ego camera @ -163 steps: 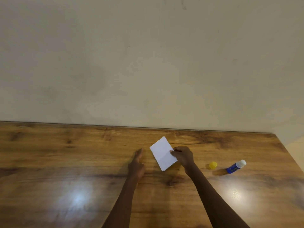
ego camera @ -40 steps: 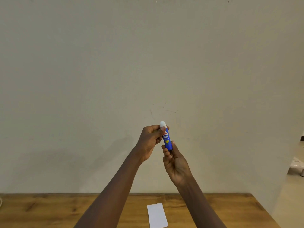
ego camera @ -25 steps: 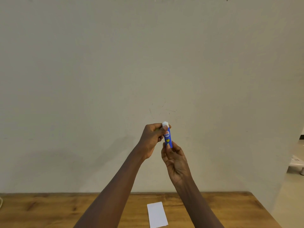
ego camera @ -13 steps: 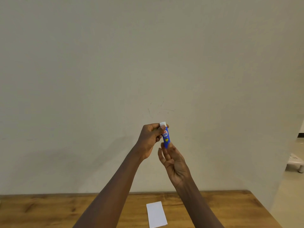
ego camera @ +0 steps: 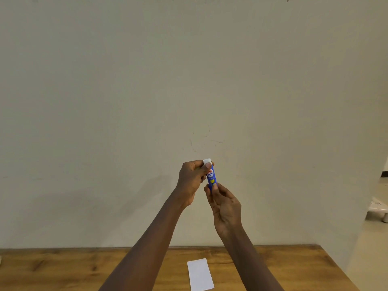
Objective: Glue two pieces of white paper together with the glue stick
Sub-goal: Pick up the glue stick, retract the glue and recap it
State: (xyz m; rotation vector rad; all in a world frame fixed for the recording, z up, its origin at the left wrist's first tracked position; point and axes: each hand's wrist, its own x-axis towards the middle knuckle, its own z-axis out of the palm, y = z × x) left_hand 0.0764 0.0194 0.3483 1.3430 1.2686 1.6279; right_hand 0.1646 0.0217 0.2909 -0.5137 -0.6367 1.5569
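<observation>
We see the glue stick [ego camera: 211,177] held upright in mid-air in front of the pale wall [ego camera: 189,80], well above the table [ego camera: 63,267], and we take it as our landmark. It is a blue tube with a white end at the top and a printed label with a yellow heart facing us. The left hand [ego camera: 192,181] comes in from the left of the stick and has its grip closed on the upper part, thumb laid across the front just below the white end and the fingers curled behind. The right hand [ego camera: 225,206] sits just below the stick, palm towards us, with its grip pinched on the bottom of the tube between thumb and fingertips; how firmly it bears there we cannot quite tell, since the fingers hide the base. Both forearms run down from the stick to the lower edge of the view. Far beneath the stick, a little to its left, a white paper [ego camera: 200,274] lies flat on the wooden table, touched by neither hand; it may be one sheet or two stacked, we cannot tell
</observation>
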